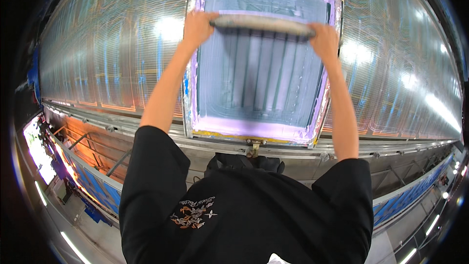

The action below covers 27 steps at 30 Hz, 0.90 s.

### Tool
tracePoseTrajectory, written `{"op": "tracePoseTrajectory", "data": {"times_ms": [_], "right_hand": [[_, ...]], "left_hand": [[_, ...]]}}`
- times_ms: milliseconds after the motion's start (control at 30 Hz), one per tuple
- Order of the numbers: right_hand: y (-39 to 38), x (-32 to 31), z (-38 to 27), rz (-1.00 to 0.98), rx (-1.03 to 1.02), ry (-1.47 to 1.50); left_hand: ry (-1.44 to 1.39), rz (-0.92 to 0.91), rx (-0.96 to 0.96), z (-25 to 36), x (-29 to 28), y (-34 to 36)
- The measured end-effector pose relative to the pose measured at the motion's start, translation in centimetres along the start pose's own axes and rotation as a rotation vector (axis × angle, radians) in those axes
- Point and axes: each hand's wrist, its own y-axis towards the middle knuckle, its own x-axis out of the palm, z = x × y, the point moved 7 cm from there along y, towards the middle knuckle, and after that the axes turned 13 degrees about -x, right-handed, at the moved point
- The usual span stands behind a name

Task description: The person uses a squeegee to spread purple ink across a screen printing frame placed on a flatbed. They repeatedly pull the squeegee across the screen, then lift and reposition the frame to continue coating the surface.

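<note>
A pale, blurred squeegee [264, 23] spans the upper part of a screen-printing frame. My left hand [198, 30] is closed round its left end, and my right hand [324, 42] grips the right end. Both arms are stretched forward. Below the bar, the blue-grey mesh of the screen [215, 88] shows dark upright stripes in its middle. Purple borders edge the mesh, and the worn frame [187, 112] is streaked with white, yellow and blue. Whether the blade touches the mesh, I cannot tell.
The frame lies on a long, shiny table [122, 58] that extends to both sides, its surface lined and reflecting lights. A metal rail [146, 129] runs along the near edge, with a small bracket [253, 147] at the frame's near side. Blue panels [97, 186] stand behind me.
</note>
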Motion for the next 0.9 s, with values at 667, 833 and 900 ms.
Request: {"op": "tracePoseTrajectory", "data": {"times_ms": [667, 833, 900], "right_hand": [[-23.7, -5.0, -6.1, -0.059, 0.361, 0.356], [-20.1, -0.5, 6.8, 0.165, 0.842, 0.379], [-21.3, -0.2, 8.5, 0.127, 0.864, 0.466]], "left_hand": [[0.064, -0.367, -0.223, -0.5, 1.1, -37.4], [0.049, -0.282, -0.286, -1.5, 1.6, -38.7], [0.002, -0.254, -0.277, -0.8, 2.7, -40.8]]}}
